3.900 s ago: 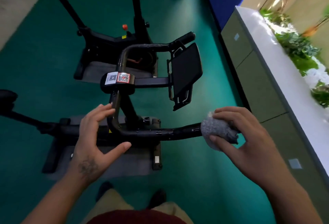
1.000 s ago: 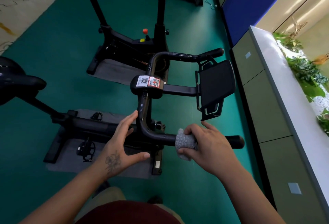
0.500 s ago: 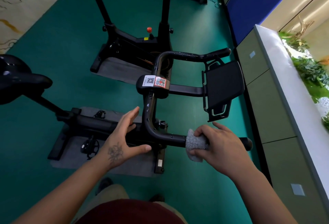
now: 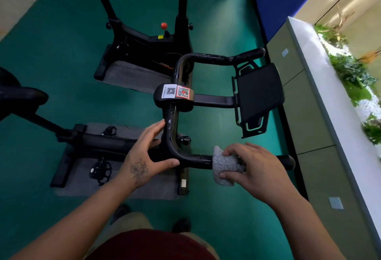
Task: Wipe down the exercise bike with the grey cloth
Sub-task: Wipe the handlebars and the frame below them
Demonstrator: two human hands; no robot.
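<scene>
The black exercise bike (image 4: 175, 96) stands below me, its U-shaped handlebar (image 4: 198, 159) running left to right. My right hand (image 4: 253, 167) clasps the grey cloth (image 4: 223, 167), which is wrapped around the near handlebar arm, left of the bar's end cap. My left hand (image 4: 144, 156) rests at the handlebar's bend, fingers spread on the upright section and thumb under the curve, gripping nothing. A black tablet holder (image 4: 257, 94) sticks out to the right. Two QR stickers (image 4: 175, 91) sit on the centre clamp.
A second black bike (image 4: 148, 41) with a red knob stands behind on the green floor. The near bike's saddle (image 4: 18, 96) is at the left. Grey-green cabinets (image 4: 313, 127) with a white ledge and plants line the right side. My shoes show below.
My right hand has kept the cloth on the near handlebar arm, shifting slightly along it. My left hand has moved closer, now touching the handlebar bend.
</scene>
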